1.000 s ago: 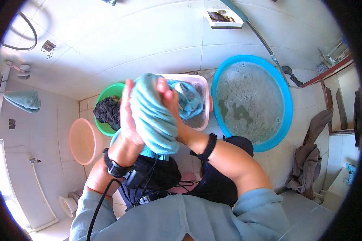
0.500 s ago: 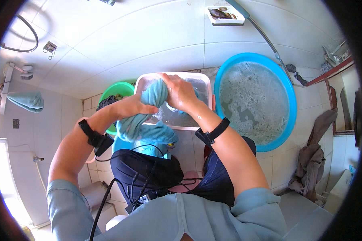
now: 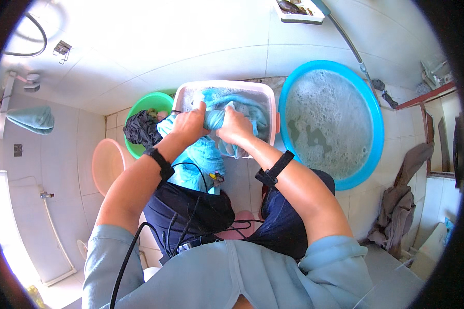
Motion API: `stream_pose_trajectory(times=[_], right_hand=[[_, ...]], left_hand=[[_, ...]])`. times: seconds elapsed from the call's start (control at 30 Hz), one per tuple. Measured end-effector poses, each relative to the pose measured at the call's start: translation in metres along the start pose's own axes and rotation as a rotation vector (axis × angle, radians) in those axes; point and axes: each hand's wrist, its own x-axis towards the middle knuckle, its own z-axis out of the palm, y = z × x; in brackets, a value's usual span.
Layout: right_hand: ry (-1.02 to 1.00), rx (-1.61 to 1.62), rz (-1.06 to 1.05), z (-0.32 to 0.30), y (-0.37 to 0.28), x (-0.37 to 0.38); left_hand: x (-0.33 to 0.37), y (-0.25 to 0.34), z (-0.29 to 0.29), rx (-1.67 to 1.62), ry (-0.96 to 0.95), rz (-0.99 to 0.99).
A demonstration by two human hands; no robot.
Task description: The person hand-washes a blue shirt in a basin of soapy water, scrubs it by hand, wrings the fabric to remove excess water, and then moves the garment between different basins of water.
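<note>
A long wet blue cloth [image 3: 198, 157] is gripped in both fists. My left hand [image 3: 189, 123] closes around it over the left rim of the pale pink rectangular basin [image 3: 224, 84]. Close beside it, my right hand [image 3: 235, 126] grips the same cloth above the basin. Between the two fists a short length is bunched tight. One part of the cloth lies in the basin's sudsy water, and the other hangs down over the near left side toward my knee. What lies beneath that hanging part is mostly hidden.
A large blue round tub [image 3: 380, 134] of foamy water stands right. Left are a green basin [image 3: 152, 97] with dark clothing [image 3: 141, 127] and a peach-coloured basin [image 3: 108, 159]. Brown cloth [image 3: 397, 216] lies at far right. Black cables [image 3: 134, 247] cross my lap.
Both hands have come lower and nearer each other. Much of the blue cloth, earlier lifted in a twist, now lies in the basin. My left arm has swung inward, uncovering the peach basin.
</note>
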Motion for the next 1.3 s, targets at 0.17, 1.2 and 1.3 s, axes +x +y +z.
stream_pose_trajectory(times=[0.17, 1.2, 1.3], right_hand=[[-0.036, 0.150, 0.021, -0.028, -0.003, 0.010], [0.093, -0.182, -0.793, 0.025, -0.034, -0.043], [0.203, -0.059, -1.042, 0.028, -0.034, -0.060]], left_hand=[[-0.023, -0.005, -0.001, -0.182, 0.337, 0.193], [-0.049, -0.104, -0.035, -0.715, -0.286, 0.081], [-0.037, -0.034, -0.023, -1.000, -0.621, -0.257]])
